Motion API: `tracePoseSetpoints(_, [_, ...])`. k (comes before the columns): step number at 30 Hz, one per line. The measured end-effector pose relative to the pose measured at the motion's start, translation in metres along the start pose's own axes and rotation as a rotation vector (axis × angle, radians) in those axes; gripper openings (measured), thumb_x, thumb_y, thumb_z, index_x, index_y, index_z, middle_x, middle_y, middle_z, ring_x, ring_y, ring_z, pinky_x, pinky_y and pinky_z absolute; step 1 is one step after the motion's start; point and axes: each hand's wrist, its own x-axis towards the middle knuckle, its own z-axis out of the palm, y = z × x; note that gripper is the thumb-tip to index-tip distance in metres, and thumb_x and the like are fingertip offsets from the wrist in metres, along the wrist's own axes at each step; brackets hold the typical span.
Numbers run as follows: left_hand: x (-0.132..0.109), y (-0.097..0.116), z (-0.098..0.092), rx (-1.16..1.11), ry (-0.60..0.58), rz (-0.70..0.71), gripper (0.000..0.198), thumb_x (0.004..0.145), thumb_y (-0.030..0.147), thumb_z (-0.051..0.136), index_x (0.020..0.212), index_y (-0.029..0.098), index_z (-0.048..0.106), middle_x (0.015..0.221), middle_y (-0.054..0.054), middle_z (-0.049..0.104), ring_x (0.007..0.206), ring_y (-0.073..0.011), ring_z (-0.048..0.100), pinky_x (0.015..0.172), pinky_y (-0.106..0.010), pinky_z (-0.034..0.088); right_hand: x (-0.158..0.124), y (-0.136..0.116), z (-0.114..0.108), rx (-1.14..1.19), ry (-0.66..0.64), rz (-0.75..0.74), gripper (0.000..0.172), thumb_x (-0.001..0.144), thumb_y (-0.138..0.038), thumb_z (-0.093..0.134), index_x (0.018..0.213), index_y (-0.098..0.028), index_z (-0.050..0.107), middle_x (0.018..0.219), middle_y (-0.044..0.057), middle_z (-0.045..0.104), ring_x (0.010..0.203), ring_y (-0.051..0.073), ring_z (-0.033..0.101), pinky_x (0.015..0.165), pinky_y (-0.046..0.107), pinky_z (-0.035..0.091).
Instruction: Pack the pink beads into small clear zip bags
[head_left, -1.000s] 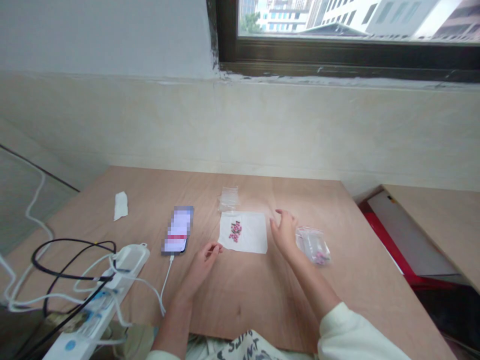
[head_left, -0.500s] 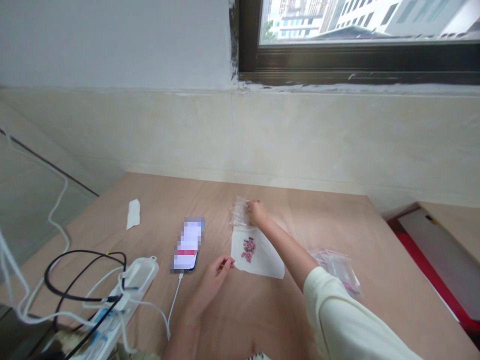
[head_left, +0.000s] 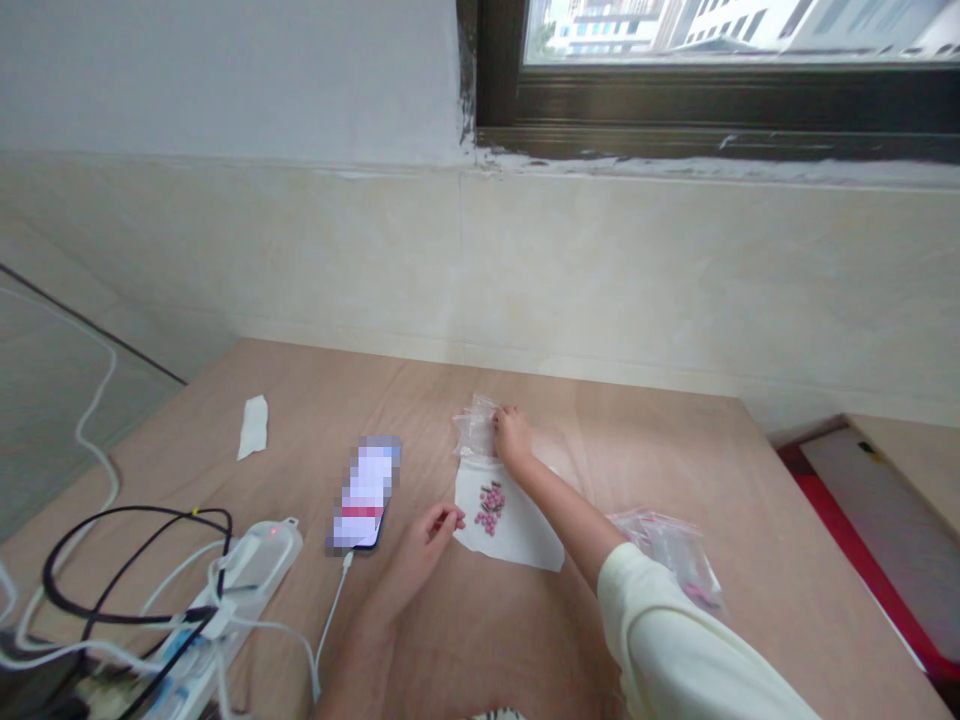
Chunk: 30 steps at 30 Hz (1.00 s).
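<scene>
A white sheet of paper [head_left: 525,530] lies on the wooden table [head_left: 660,470] with a small heap of pink beads [head_left: 490,508] on it. My left hand [head_left: 431,530] rests at the sheet's left edge, thumb and forefinger pinched together. My right hand [head_left: 512,437] reaches across the sheet to a stack of small clear plastic bags [head_left: 474,432] just beyond it, fingers closed on the stack. A cream sleeve covers my right forearm.
A phone [head_left: 364,495] with a white charging cable lies left of the sheet. A white power strip [head_left: 247,565] with black and white cables sits at the near left. A folded white tissue [head_left: 253,427] lies far left. More clear bags [head_left: 671,555] with pink contents lie right.
My right hand has gone from beside the right-hand bags across the sheet to the far stack of clear bags and closed on it. My left hand has stayed at the sheet's edge.
</scene>
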Motion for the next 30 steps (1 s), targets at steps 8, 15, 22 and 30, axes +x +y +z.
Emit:
tracePoseSetpoints(8, [0.002, 0.001, -0.005, -0.092, 0.048, -0.026, 0.025, 0.074, 0.037, 0.048, 0.079, 0.015, 0.057, 0.08, -0.005, 0.061, 0.08, -0.017, 0.055, 0.074, -0.026, 0.04, -0.021, 0.007, -0.032, 0.068, 0.228, 0.072, 0.022, 0.078, -0.01, 0.036, 0.081, -0.013, 0.057, 0.082, 0.01, 0.053, 0.078, 0.02, 0.04, 0.067, 0.029, 0.03])
tracePoseSetpoints(15, [0.005, 0.028, -0.007, -0.398, 0.03, -0.001, 0.032, 0.078, 0.042, 0.039, 0.087, 0.014, 0.052, 0.069, -0.002, 0.055, 0.06, -0.0108, 0.052, 0.056, -0.022, 0.043, -0.112, -0.023, -0.068, 0.223, 0.152, -0.356, 0.018, 0.075, -0.007, 0.042, 0.075, -0.019, 0.055, 0.08, 0.004, 0.047, 0.075, 0.016, 0.039, 0.064, 0.025, 0.031])
tracePoseSetpoints(22, [-0.01, 0.028, -0.007, -0.246, -0.121, -0.037, 0.026, 0.074, 0.039, 0.048, 0.069, 0.013, 0.052, 0.052, 0.005, 0.047, 0.043, -0.0059, 0.044, 0.044, -0.018, 0.039, -0.158, -0.024, -0.074, 0.191, -0.035, -0.455, 0.021, 0.072, -0.002, 0.042, 0.078, -0.019, 0.054, 0.088, 0.007, 0.049, 0.079, 0.018, 0.04, 0.066, 0.029, 0.034])
tracePoseSetpoints(30, [-0.048, 0.039, 0.003, 0.135, -0.095, 0.193, 0.02, 0.072, 0.03, 0.049, 0.069, 0.015, 0.062, 0.075, -0.003, 0.06, 0.067, -0.0138, 0.055, 0.053, -0.021, 0.042, -0.178, -0.041, -0.082, 0.89, -0.283, 0.105, 0.03, 0.079, -0.039, 0.037, 0.06, -0.017, 0.047, 0.053, -0.001, 0.048, 0.046, 0.009, 0.043, 0.044, 0.022, 0.035])
